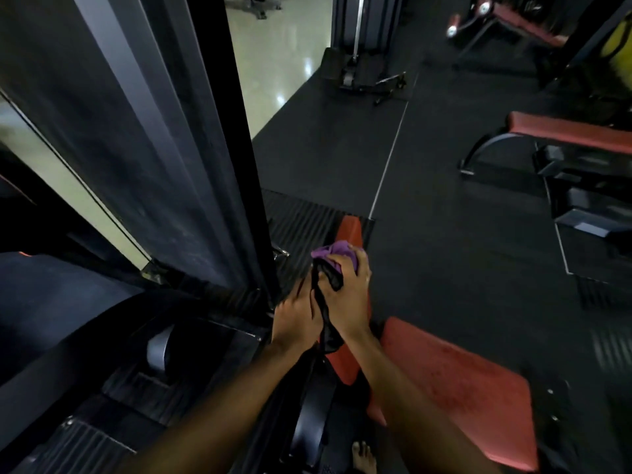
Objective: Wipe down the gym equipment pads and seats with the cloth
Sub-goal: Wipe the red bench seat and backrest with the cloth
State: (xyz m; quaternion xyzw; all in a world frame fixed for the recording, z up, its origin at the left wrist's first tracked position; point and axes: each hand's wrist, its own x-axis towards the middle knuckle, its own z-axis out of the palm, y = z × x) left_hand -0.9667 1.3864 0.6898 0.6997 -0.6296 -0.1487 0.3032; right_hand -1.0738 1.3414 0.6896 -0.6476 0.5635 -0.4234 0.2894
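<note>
**Cloth bunched on the narrow red pad, both hands close together**

The right hand (346,295) holds the purple cloth (334,252) wadded up against the narrow red pad (350,230). The pad runs away from the person, just beside the broad red seat (455,381). Bunching the cloth into a lump likely gives the palm something firm to press with, and the hand sits on top of the pad, where a stroke along its length could begin.

The right fingers are curled tight over the wad, knuckles up, and the cloth bulges out beyond the fingertips. A black strip (324,318) of fabric or strap hangs down from under this hand and trails between the two wrists. Whether it is part of the cloth cannot be made out.

The left hand (295,319) lies just beside the right, lower and nearer the black column (143,131). Its fingers point up toward the strip and look fairly straight, but they are dark and blurred. Whether they pinch the strip or only brush it cannot be told. My guess is that this hand is keeping the loose end out of the cloth's way.

A bare foot (364,456) shows on the floor below the seat.
</note>
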